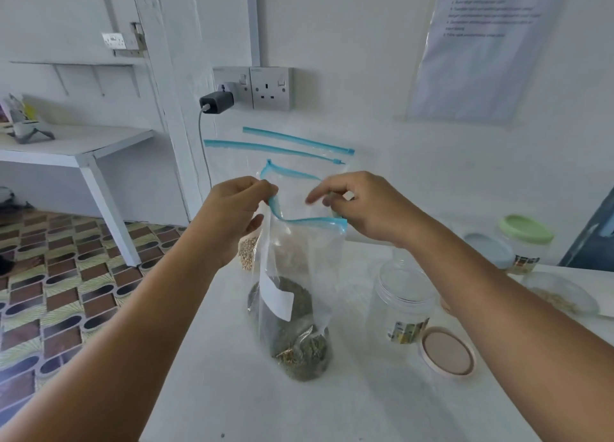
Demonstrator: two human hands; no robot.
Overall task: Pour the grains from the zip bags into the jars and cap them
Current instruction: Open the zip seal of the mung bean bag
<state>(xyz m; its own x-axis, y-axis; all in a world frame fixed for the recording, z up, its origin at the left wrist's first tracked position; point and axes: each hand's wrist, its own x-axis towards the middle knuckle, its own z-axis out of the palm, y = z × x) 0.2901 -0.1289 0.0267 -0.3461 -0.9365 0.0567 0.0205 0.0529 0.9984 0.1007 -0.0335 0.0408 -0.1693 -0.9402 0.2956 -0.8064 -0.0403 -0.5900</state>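
Observation:
A clear zip bag [299,275] with a blue zip strip stands upright on the white table [332,401], its bottom filled with dark green grains. My left hand [232,215] pinches the left end of the zip strip. My right hand [362,206] pinches the right end, and the mouth of the bag is parted between them. An open clear jar [402,305] stands just right of the bag. Its beige lid [447,353] lies flat in front of it.
Two more zip bags [292,146] lean on the wall behind, one holding pale grains [248,252]. At the right stand a jar with a green lid [525,229], a jar with a blue-grey lid [490,247] and a clear dish [564,297]. The table's left edge drops to a patterned floor.

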